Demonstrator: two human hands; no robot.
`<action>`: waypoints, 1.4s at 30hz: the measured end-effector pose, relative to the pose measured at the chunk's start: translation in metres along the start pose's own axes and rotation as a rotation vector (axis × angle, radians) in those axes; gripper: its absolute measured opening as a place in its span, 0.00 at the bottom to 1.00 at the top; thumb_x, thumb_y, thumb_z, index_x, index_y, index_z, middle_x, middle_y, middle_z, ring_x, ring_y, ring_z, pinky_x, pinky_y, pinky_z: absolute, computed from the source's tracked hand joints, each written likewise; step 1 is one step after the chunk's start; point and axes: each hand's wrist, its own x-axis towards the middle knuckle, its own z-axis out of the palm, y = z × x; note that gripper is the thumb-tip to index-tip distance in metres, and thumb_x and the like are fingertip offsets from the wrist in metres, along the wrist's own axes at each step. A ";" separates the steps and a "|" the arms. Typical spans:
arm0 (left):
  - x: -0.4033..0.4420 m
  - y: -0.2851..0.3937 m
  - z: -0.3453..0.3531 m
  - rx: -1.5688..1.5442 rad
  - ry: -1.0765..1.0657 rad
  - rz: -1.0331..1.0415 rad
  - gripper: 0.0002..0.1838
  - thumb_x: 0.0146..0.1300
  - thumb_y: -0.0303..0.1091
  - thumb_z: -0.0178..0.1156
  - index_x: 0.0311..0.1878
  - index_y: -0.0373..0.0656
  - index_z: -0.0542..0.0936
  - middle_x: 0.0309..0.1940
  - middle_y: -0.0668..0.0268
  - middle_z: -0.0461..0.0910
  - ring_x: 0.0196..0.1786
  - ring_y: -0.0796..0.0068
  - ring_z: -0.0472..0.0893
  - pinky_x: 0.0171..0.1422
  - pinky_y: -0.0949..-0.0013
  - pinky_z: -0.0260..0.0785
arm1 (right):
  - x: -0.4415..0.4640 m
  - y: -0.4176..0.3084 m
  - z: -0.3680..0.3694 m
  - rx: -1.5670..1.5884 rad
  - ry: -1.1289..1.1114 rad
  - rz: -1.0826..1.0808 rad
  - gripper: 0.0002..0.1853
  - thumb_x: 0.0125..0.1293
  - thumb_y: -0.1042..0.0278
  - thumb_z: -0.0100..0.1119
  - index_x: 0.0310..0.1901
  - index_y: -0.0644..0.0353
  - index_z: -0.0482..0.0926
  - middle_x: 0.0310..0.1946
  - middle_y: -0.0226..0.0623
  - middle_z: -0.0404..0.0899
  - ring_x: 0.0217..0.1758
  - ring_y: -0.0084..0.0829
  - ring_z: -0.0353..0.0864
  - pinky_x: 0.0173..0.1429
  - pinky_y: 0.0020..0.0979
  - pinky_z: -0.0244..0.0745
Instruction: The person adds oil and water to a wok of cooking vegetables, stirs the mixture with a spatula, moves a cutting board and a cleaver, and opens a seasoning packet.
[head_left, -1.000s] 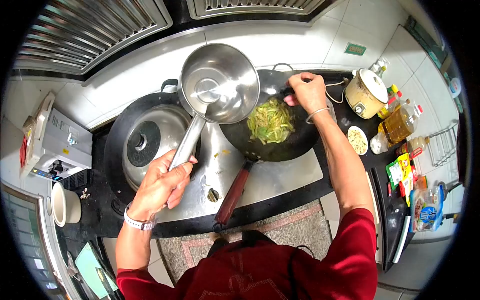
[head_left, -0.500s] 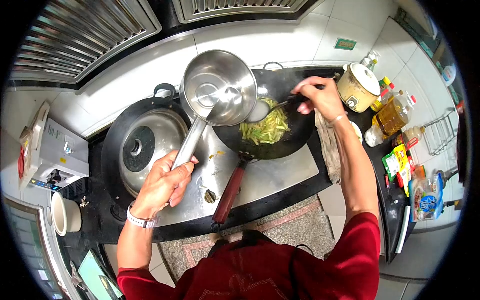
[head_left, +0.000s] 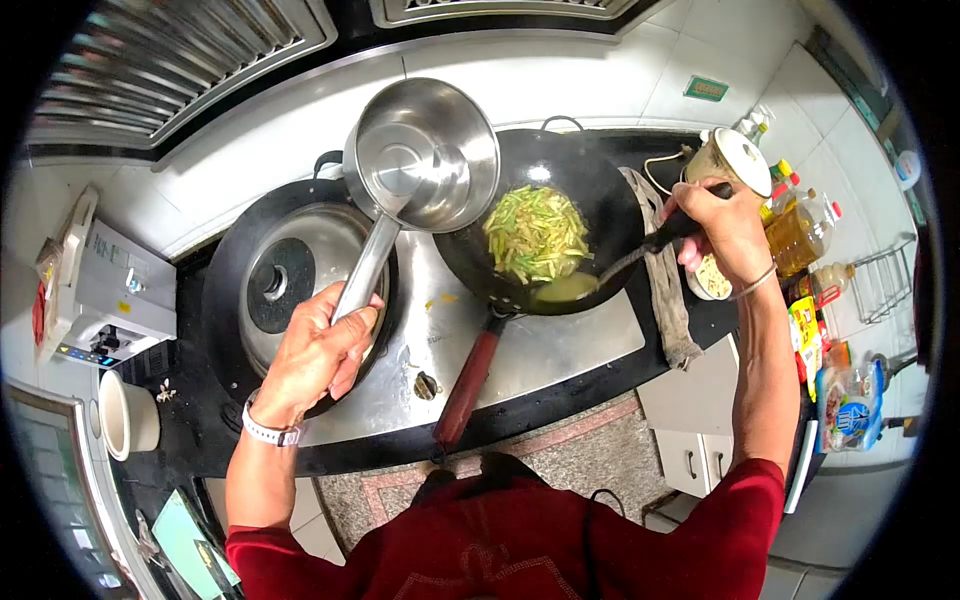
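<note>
My left hand is wrapped round the handle of a steel saucepan, held up over the stove between two woks, its shiny inside facing me. My right hand grips the black handle of a ladle, whose rounded metal head rests low on the near side of the black wok. Cut green vegetable pieces lie heaped in that wok, just beyond the ladle head. The wok's red-brown handle points toward me, touched by neither hand.
A glass-and-steel lid covers the left wok. At right stand a cream cooker, a small bowl, an oil bottle and seasoning packets. A grey cloth lies beside the wok. A white container stands at left.
My right hand has moved right and slightly down, drawing the ladle head from the wok's left side to its near side. The saucepan has shifted slightly left and up. The vegetables are more gathered.
</note>
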 end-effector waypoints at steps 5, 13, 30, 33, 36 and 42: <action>-0.001 -0.004 -0.010 -0.013 -0.002 0.009 0.11 0.71 0.31 0.54 0.51 0.35 0.73 0.16 0.73 0.64 0.10 0.86 0.58 0.11 0.77 0.52 | 0.012 0.044 0.062 0.251 0.094 0.088 0.14 0.66 0.63 0.62 0.33 0.69 0.80 0.31 0.42 0.84 0.14 0.26 0.79 0.16 0.24 0.76; -0.004 0.001 -0.016 0.031 -0.067 0.011 0.09 0.72 0.29 0.52 0.50 0.33 0.72 0.17 0.72 0.66 0.10 0.85 0.61 0.12 0.76 0.54 | 0.030 0.050 0.091 0.331 0.264 0.050 0.15 0.66 0.63 0.59 0.35 0.71 0.80 0.31 0.45 0.84 0.18 0.30 0.82 0.21 0.27 0.80; 0.022 -0.009 -0.005 0.168 -0.056 0.001 0.08 0.70 0.27 0.52 0.49 0.38 0.72 0.15 0.74 0.65 0.10 0.85 0.61 0.13 0.76 0.51 | 0.014 0.094 0.042 0.313 0.298 -0.097 0.12 0.68 0.70 0.54 0.38 0.71 0.81 0.36 0.43 0.85 0.18 0.29 0.82 0.22 0.25 0.80; 0.030 -0.010 0.004 0.245 -0.047 -0.003 0.08 0.70 0.28 0.53 0.49 0.38 0.73 0.17 0.74 0.67 0.11 0.85 0.62 0.13 0.76 0.52 | 0.001 0.133 0.045 0.360 0.312 -0.025 0.12 0.70 0.69 0.53 0.38 0.70 0.81 0.37 0.45 0.85 0.17 0.28 0.79 0.22 0.27 0.79; 0.046 -0.021 0.009 0.444 -0.026 0.100 0.07 0.70 0.30 0.54 0.48 0.40 0.74 0.20 0.73 0.69 0.14 0.86 0.65 0.17 0.76 0.54 | -0.014 0.142 0.042 0.412 0.301 -0.040 0.12 0.70 0.71 0.53 0.40 0.72 0.83 0.39 0.45 0.85 0.18 0.27 0.80 0.23 0.26 0.80; 0.066 -0.037 0.018 0.862 0.066 0.327 0.06 0.67 0.29 0.57 0.42 0.36 0.73 0.19 0.60 0.71 0.25 0.61 0.75 0.30 0.62 0.64 | -0.019 0.141 0.037 0.353 0.292 -0.029 0.11 0.70 0.72 0.53 0.39 0.71 0.83 0.38 0.44 0.85 0.18 0.25 0.80 0.23 0.26 0.79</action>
